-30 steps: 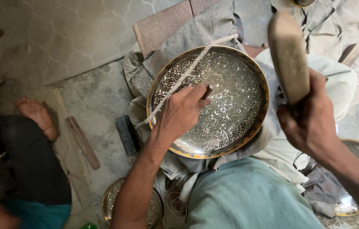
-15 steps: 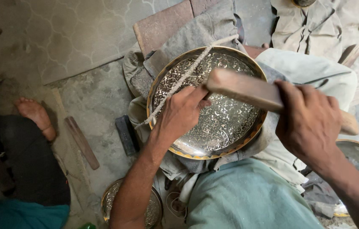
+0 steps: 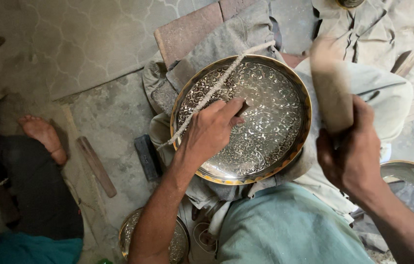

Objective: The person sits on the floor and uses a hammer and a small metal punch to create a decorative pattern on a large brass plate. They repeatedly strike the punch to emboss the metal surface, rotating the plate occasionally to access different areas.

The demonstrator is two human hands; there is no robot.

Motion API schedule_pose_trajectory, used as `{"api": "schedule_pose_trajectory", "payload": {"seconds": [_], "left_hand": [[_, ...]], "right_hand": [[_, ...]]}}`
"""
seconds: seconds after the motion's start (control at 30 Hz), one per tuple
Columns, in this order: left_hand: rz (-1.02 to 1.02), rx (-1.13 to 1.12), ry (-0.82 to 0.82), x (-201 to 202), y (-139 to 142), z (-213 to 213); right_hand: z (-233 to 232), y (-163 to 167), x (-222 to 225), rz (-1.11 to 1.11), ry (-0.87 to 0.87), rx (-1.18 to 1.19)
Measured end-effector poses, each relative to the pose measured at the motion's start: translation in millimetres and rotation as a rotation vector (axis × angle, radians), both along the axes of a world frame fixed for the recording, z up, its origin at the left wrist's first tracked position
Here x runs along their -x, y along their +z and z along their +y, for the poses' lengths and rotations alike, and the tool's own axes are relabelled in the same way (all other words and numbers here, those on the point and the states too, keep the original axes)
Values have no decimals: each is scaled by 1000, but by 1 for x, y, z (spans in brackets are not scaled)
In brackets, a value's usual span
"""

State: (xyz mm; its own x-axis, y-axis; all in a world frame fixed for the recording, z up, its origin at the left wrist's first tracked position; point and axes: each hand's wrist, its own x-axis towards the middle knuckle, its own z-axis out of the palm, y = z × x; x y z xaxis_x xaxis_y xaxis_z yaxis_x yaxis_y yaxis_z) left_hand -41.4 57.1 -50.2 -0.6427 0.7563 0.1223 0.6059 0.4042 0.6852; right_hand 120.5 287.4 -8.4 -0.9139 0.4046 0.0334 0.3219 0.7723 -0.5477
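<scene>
Two hands work an engraved tray (image 3: 246, 122) propped on the lap: left hand (image 3: 212, 129) clamped on a punch against its centre, right hand (image 3: 351, 154) gripping a mallet (image 3: 331, 88), now raised again after a downstroke.

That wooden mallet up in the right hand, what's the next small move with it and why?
Probably bring the wooden mallet down onto the punch that the left hand pins against the engraved metal tray. The right hand holds the mallet raised and motion-blurred above the tray, while the left fingers steady the tool tip on the pattern. The tool itself is mostly hidden, so aim is a guess.
</scene>
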Motion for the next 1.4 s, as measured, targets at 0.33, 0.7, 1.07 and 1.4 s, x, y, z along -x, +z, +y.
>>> {"api": "schedule_pose_trajectory", "payload": {"seconds": [0.33,0.7,1.07,1.4], "left_hand": [[-54,24,-35,4,-3,1],[-13,-57,76,-9,-8,-6],[-35,-246,412,-48,-1,-13],[-343,-561,1014,-151,3,-86]], "right_hand": [[2,-1,2,23,101,-144],[7,28,24,-91,24,-121],[21,45,17,-55,352,-406],[58,-53,-64,-281,-296,134]]}}
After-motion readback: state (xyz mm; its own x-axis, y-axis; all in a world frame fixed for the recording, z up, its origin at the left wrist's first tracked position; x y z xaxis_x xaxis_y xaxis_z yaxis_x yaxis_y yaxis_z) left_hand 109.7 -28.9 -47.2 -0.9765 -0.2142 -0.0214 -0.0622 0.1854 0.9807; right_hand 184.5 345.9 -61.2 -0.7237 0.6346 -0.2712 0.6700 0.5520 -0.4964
